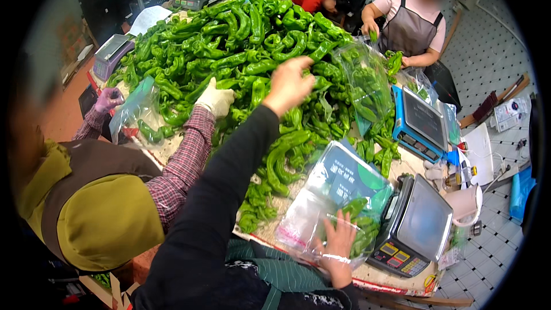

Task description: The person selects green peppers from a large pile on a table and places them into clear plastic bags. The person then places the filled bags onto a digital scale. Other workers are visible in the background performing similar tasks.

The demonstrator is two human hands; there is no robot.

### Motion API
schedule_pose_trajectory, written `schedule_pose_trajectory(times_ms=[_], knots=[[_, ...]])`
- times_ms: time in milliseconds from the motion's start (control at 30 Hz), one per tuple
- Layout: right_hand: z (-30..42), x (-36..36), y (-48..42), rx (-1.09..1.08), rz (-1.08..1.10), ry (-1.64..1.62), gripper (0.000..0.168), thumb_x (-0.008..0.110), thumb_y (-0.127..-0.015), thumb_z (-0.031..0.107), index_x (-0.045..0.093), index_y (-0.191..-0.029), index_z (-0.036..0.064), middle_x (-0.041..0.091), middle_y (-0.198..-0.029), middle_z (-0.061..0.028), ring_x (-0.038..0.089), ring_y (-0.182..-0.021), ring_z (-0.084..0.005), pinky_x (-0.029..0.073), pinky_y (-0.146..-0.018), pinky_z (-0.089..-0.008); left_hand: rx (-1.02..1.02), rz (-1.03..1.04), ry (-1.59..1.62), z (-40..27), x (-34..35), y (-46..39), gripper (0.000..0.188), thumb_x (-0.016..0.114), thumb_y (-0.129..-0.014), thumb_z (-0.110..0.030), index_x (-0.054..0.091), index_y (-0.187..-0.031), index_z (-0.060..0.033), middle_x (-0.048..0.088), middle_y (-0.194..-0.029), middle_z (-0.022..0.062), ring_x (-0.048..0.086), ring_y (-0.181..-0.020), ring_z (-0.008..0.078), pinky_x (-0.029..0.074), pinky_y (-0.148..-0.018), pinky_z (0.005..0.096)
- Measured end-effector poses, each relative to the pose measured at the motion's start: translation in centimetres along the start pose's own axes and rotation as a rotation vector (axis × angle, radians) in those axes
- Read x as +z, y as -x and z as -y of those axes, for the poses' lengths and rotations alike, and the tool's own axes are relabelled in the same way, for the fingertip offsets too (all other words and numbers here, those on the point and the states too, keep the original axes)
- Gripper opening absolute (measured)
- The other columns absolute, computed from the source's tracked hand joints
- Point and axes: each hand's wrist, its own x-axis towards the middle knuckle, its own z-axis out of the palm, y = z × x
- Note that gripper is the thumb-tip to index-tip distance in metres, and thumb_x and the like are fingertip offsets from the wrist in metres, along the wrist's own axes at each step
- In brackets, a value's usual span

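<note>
My left hand [291, 82], bare and blurred, reaches over a large heap of long green peppers [202, 58]; a pepper lies at its fingertips, and whether it grips one cannot be told. Nearer to me, my right hand [337, 241] has its fingers spread at a clear plastic bag [369, 247] with green peppers inside; the film crosses the hand and wrist. Under and beyond that bag lies a stack of flat printed plastic bags [342, 172]. A black digital scale [424, 219] stands just right of my right hand.
A co-worker's gloved hand [215, 99] touches the heap at left, beside a part-filled bag [140, 110]. Across the table, a person in an apron [407, 26] handles peppers. A blue scale [422, 120], purple scale [112, 56], plastic jug [465, 202] and yellow-handled scissors [429, 282] are around.
</note>
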Motion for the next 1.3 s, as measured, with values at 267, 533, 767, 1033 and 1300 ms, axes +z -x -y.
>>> schedule_pose_trajectory(times_ms=[267,533,767,1033,1300], knots=[[1.3,0.6,1.0,0.019,0.024,-0.199,0.043,0.074,-0.071,0.020,0.067,-0.110,0.003,0.056,-0.128,-0.0240,0.049,-0.124,-0.0409,0.027,-0.110,-0.0576,-0.279,-0.075,-0.733,12.6,-3.2,-11.9,0.042,0.071,-0.081,-0.026,0.058,-0.111,0.0005,0.059,-0.115,0.0212,0.059,-0.106,0.0373,0.051,-0.088,0.0468],[0.6,0.4,-0.4,0.110,0.174,-0.227,0.045,0.069,-0.079,0.027,0.063,-0.117,0.004,0.064,-0.118,-0.0179,0.058,-0.115,-0.0319,0.023,-0.111,-0.0564,-0.501,-0.052,-0.818,16.4,-1.2,-14.7,0.075,0.076,-0.079,-0.029,0.034,-0.135,-0.0031,0.065,-0.107,0.0209,0.067,-0.096,0.0348,0.052,-0.081,0.0467],[2.1,-0.7,-0.4,0.162,0.255,-0.184,0.056,0.065,-0.077,0.018,0.055,-0.132,0.008,0.057,-0.130,-0.0168,0.049,-0.125,-0.0342,0.030,-0.110,-0.0473,-0.484,-0.308,-0.429,16.6,-2.4,-12.7,0.064,0.077,-0.077,-0.027,0.043,-0.126,-0.0047,0.066,-0.107,0.0215,0.064,-0.099,0.0398,0.048,-0.087,0.0492],[3.3,-0.8,-0.1,0.046,0.210,-0.224,0.042,0.070,-0.076,0.015,0.060,-0.116,0.005,0.064,-0.115,-0.0163,0.060,-0.109,-0.0345,0.038,-0.103,-0.0544,-0.561,-0.200,-0.376,13.3,-1.4,-11.9,0.116,0.087,-0.067,-0.033,0.013,-0.151,-0.0049,0.055,-0.123,0.0267,0.061,-0.105,0.0392,0.050,-0.091,0.0456],[3.2,-3.1,-0.1,0.038,0.296,-0.332,0.036,0.069,-0.080,0.017,0.060,-0.113,0.004,0.065,-0.110,-0.0162,0.062,-0.101,-0.0355,0.044,-0.097,-0.0484,-0.637,-0.334,-0.072,14.7,-0.9,-13.4,0.100,0.080,-0.067,-0.012,0.024,-0.150,-0.0088,0.059,-0.120,0.0207,0.064,-0.102,0.0341,0.054,-0.085,0.0413]])
